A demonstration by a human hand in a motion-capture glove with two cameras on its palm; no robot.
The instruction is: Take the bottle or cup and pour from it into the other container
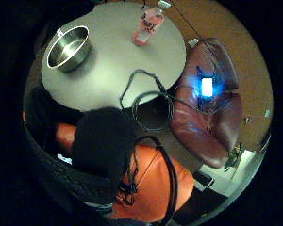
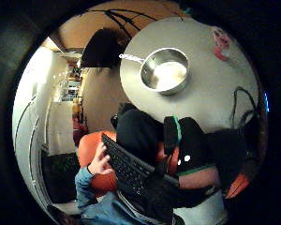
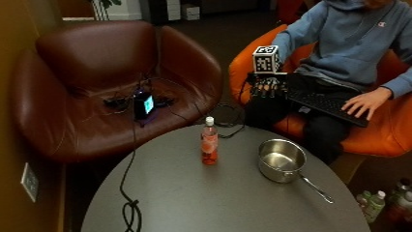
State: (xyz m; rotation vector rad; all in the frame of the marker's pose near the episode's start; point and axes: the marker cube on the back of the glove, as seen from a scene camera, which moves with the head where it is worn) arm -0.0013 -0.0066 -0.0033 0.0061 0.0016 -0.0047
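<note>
A clear bottle (image 3: pixel 209 143) of pink liquid with a white cap stands upright near the middle of the round grey table (image 3: pixel 193 198). To its right sits an empty steel saucepan (image 3: pixel 281 160), handle pointing to the table's near right edge. My gloved right hand (image 3: pixel 267 88) hangs beyond the table's far edge, over the person's lap. Its fingers point down, relaxed, holding nothing. Both palm views look down on the table from a distance, showing the bottle (image 1: pixel 148 26) (image 2: pixel 220 43) and the saucepan (image 1: pixel 68 47) (image 2: pixel 166 70).
A brown leather armchair (image 3: pixel 83 96) at the left holds a lit device (image 3: pixel 143 104) and cables. One black cable (image 3: pixel 128 203) trails across the table's left side. The person sits in an orange chair (image 3: pixel 380 130), bare hand (image 3: pixel 363 102) on a keyboard. Small bottles (image 3: pixel 376 203) stand on the floor.
</note>
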